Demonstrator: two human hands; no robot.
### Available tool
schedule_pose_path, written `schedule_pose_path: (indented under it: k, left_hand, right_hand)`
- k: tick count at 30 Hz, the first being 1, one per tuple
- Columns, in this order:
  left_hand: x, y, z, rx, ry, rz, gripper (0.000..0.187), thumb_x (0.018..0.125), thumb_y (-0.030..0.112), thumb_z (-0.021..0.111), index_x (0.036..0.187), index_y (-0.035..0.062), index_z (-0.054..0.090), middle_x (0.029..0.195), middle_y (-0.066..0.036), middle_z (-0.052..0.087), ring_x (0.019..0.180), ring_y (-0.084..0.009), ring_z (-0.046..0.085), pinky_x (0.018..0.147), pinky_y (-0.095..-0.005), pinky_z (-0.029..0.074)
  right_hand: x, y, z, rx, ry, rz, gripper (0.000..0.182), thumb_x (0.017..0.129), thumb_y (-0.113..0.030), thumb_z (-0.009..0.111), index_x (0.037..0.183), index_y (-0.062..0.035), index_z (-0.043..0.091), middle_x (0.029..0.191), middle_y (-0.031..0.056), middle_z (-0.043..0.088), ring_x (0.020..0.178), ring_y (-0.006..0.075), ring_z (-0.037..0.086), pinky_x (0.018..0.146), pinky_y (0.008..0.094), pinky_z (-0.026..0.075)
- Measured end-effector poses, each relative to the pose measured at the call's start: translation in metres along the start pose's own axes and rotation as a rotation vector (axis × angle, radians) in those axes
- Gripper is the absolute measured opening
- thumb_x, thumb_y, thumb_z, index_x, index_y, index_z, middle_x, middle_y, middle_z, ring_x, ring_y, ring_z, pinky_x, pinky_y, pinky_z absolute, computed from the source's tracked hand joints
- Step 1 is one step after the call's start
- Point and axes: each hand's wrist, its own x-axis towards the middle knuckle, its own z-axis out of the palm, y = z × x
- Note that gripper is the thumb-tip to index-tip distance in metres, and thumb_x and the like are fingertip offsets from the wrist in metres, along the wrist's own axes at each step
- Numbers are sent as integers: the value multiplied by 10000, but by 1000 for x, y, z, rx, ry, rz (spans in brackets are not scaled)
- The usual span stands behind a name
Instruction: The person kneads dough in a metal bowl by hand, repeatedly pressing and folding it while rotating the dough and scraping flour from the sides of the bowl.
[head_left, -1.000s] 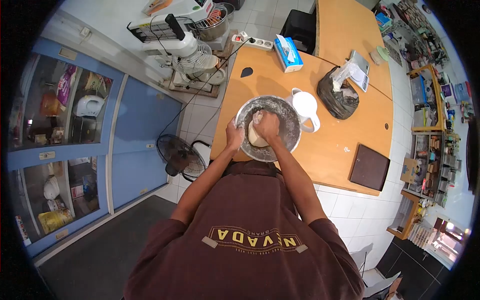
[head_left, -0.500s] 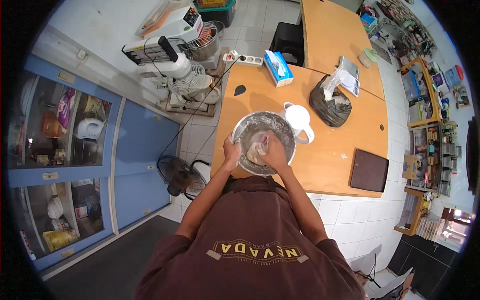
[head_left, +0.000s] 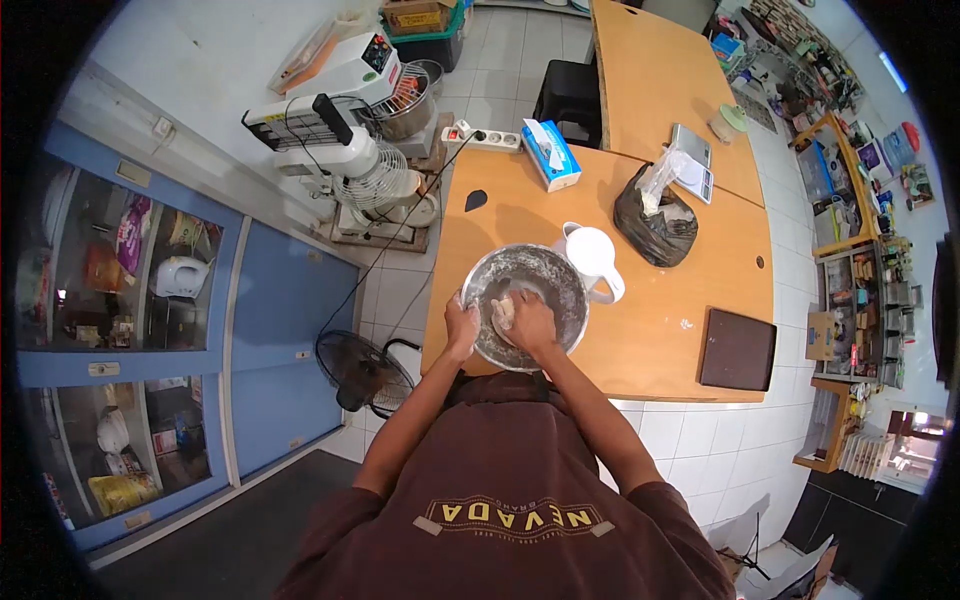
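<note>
A round metal bowl, its inside smeared with pale flour or dough, stands at the table's near edge. My left hand grips the bowl's left rim. Inside the bowl, my right hand is closed on a lump of pale dough near the left wall. A white jug stands against the bowl's right side, its handle toward the right.
On the wooden table are a black plastic bag, a digital scale, a tissue box, a power strip and a dark tray. A fan stands on the floor at left.
My right hand has moved left and pressed down with the dough toward the bowl's left side. The whole bowl sits slightly lower in view.
</note>
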Motion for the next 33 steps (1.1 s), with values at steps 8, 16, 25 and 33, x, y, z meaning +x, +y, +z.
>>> schedule_pose_path:
  k: [8, 16, 25, 33]
  left_hand:
    - [-8, 0, 2, 68, 45, 57, 422, 881, -67, 506, 1285, -39, 626, 1120, -129, 724, 1038, -221, 674, 941, -340, 507]
    - [-7, 9, 0, 112, 35, 16, 458, 847, -91, 493, 1286, -48, 618, 1141, -157, 726, 1060, -244, 684, 955, -344, 504]
    - [2, -5, 6, -21, 63, 56, 455, 861, -65, 488, 1291, -24, 630, 1098, -135, 731, 994, -215, 685, 897, -328, 520]
    - [3, 6, 7, 38, 48, 33, 459, 875, -64, 477, 1308, -20, 623, 1093, -127, 722, 995, -221, 678, 893, -341, 518]
  right_hand:
    - [40, 8, 14, 35, 49, 176, 409, 928, -417, 645, 932, -15, 718, 837, 278, 716, 821, 458, 719, 759, 538, 585]
    - [31, 12, 24, 335, 295, 398, 411, 916, -400, 717, 945, 10, 699, 871, 270, 718, 858, 463, 709, 758, 524, 555]
    - [-19, 15, -20, 321, 352, -55, 398, 838, -229, 778, 1125, -33, 584, 1058, 216, 594, 994, 423, 588, 856, 496, 489]
    - [-20, 4, -13, -9, 108, -131, 436, 850, -365, 744, 1192, -105, 673, 1116, 204, 657, 1040, 386, 663, 900, 475, 547]
